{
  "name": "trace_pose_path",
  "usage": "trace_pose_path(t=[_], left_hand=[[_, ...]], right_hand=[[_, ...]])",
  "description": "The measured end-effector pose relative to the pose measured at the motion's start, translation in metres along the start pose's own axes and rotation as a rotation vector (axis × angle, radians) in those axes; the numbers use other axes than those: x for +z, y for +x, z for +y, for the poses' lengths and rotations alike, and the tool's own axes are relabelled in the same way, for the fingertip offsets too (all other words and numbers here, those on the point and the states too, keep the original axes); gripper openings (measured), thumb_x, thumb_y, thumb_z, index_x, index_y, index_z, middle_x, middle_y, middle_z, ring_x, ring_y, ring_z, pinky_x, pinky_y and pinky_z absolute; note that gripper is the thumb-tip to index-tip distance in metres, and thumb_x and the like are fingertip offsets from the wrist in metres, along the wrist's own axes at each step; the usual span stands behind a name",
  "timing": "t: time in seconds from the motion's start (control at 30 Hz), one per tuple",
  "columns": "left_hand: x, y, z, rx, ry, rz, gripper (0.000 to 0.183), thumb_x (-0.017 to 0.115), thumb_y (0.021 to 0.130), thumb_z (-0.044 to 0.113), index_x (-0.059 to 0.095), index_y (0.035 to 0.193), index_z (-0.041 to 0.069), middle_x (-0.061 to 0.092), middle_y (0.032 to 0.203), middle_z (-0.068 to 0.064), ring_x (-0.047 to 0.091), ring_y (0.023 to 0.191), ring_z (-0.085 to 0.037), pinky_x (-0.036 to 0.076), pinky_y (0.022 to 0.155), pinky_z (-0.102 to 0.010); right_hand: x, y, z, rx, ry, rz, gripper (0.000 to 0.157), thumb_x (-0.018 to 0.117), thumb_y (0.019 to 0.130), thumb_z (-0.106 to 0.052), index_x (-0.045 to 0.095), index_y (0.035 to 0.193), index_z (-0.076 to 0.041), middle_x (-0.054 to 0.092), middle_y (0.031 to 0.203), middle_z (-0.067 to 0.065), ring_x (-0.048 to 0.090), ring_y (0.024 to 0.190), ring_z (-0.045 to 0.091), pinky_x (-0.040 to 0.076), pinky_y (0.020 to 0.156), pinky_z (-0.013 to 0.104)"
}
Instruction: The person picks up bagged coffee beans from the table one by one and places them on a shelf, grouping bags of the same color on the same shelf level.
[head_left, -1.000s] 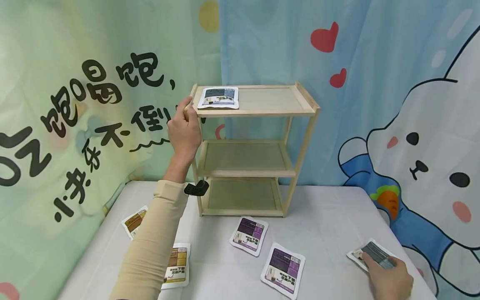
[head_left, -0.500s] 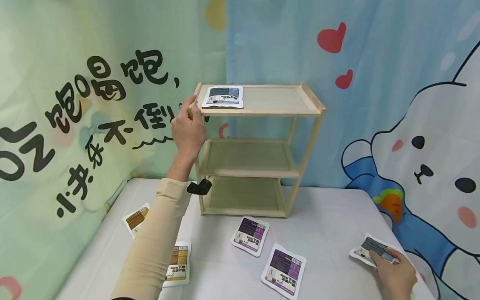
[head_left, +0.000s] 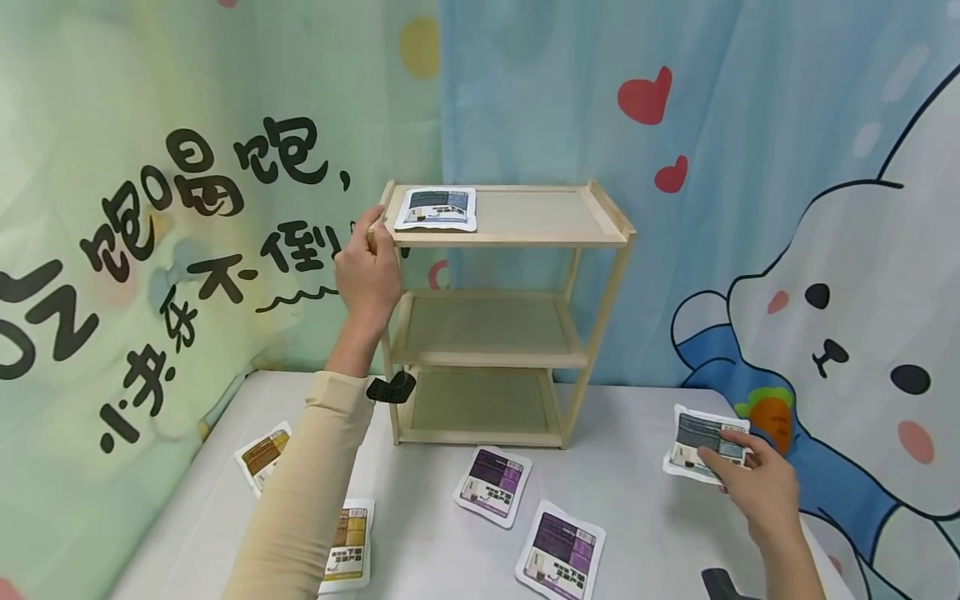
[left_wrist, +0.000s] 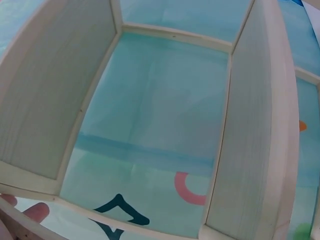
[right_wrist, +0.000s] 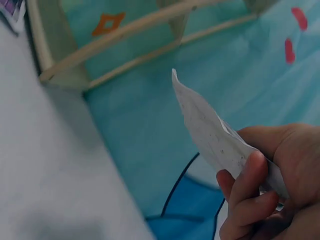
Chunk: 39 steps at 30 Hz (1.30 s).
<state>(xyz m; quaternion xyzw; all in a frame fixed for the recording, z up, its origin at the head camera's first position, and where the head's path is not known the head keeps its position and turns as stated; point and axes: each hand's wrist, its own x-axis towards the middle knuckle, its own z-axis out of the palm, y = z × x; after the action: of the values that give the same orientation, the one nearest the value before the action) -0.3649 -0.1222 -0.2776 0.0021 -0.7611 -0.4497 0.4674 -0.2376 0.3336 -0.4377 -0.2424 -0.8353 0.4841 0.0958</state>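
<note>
My left hand grips the top left corner of a three-tier wooden shelf rack; in the left wrist view its fingertips show at the rack's edge. Pinched between thumb and fingers of my right hand is a flat white pouch with a grey-blue label, raised off the table at the right. The right wrist view shows this pouch's plain white back, with fingers curled against it. A similar blue-labelled pouch lies on the top tier, at its left end, beside my left hand.
Two purple-labelled pouches lie on the white table in front of the rack. Two brown-labelled pouches lie to the left, partly behind my left forearm. Printed curtains hang behind.
My right hand has lifted the grey-blue pouch off the table and carried it up and slightly left, toward the rack. My left hand keeps its grip on the rack's corner.
</note>
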Motion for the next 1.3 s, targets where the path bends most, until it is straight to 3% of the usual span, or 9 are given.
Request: trace_pose_path(t=[0.37,0.67,1.3], left_hand=[[0.002,-0.004,0.0,-0.006,0.001,0.005,0.045,0.039,0.094,0.034,0.066,0.126,0.019,0.035,0.051,-0.001,0.029,0.047,-0.018,0.023,0.046,-0.034],[0.001,-0.006,0.001,0.005,-0.001,0.023,0.045,0.039,0.094,0.034,0.067,0.126,0.017,0.035,0.052,-0.001,0.029,0.048,-0.018,0.023,0.046,-0.034],[-0.003,-0.006,0.004,0.02,0.024,-0.011,0.046,0.039,0.094,0.033,0.066,0.126,0.017,0.035,0.053,-0.001,0.029,0.047,-0.018,0.023,0.045,-0.034]], right_hand=[[0.001,-0.015,-0.048,-0.129,0.016,-0.112,0.068,0.065,0.092,-0.035,0.04,0.147,-0.003,0.021,0.15,0.033,0.032,0.125,0.05,0.049,0.059,0.019],[0.006,-0.029,-0.081,-0.281,0.033,-0.152,0.066,0.067,0.092,-0.034,0.043,0.145,-0.004,0.037,0.14,0.031,0.047,0.105,0.038,0.051,0.062,0.022],[0.005,-0.055,-0.138,-0.512,0.073,-0.181,0.058,0.07,0.09,-0.029,0.051,0.139,-0.004,0.052,0.123,0.023,0.054,0.083,0.027,0.05,0.057,0.027]])
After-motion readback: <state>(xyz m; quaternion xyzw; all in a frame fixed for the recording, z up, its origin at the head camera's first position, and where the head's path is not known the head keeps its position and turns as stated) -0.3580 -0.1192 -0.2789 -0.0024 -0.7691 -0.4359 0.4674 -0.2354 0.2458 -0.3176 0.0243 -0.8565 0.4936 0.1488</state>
